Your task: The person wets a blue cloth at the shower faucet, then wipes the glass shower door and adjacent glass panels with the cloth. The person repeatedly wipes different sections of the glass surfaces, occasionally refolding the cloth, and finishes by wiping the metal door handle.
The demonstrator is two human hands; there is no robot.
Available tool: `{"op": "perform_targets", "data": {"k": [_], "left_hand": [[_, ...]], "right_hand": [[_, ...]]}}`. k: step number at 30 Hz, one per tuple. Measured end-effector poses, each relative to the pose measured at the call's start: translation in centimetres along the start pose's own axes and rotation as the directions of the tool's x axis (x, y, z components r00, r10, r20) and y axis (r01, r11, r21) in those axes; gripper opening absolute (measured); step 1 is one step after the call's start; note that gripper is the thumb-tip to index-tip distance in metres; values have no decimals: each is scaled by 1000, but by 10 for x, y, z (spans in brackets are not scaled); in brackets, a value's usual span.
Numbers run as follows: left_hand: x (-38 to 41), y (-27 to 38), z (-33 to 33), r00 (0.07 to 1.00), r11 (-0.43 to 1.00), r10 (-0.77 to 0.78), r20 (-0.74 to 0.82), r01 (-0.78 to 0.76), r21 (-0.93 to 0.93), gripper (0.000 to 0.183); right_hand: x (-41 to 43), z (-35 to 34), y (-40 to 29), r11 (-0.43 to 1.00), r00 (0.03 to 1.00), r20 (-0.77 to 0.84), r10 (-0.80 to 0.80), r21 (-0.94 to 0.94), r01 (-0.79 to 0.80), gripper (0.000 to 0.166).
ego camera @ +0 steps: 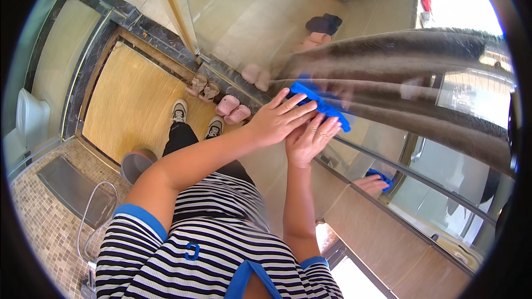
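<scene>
A folded blue cloth (322, 106) is spread under both of my hands against a glossy, reflective surface (374, 87) on the right. The fingers of my left hand (280, 120) lie over the cloth's upper left part, with the thumb near its edge. Close below, my right hand (309, 139) holds the cloth's lower right part, its fingertips over the edge; a ring shows on one finger. The two hands touch or overlap at the palms. The cloth's underside is hidden. A smaller reflection of a hand with blue cloth (376, 180) appears in a lower reflective panel.
Pink clogs (232, 110) and strapped sandals (202, 87) stand by a dark marble sill (160, 35). My sneakers (179, 111) are on a ribbed yellow mat (133, 95). A grey bucket (138, 166) stands left of my legs, near a shower hose (81, 224). A metal rail (415, 176) crosses the right side.
</scene>
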State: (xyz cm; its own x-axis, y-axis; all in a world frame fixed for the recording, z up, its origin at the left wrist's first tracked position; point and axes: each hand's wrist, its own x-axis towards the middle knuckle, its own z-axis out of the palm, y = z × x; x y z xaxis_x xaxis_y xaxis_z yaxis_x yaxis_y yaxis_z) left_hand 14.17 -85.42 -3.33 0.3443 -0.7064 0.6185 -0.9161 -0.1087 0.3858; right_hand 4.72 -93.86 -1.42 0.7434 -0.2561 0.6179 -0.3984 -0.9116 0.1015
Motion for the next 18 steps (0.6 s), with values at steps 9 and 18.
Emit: {"op": "perform_targets", "data": {"k": [9, 18], "left_hand": [[-39, -20, 33, 960, 991, 75, 270, -102, 89, 45], [55, 47, -18, 967, 966, 255, 0, -255, 33, 39]], "right_hand": [[-76, 43, 7, 991, 969, 214, 122, 20, -129, 47], [1, -39, 44, 987, 958, -246, 150, 92, -132, 46]]}}
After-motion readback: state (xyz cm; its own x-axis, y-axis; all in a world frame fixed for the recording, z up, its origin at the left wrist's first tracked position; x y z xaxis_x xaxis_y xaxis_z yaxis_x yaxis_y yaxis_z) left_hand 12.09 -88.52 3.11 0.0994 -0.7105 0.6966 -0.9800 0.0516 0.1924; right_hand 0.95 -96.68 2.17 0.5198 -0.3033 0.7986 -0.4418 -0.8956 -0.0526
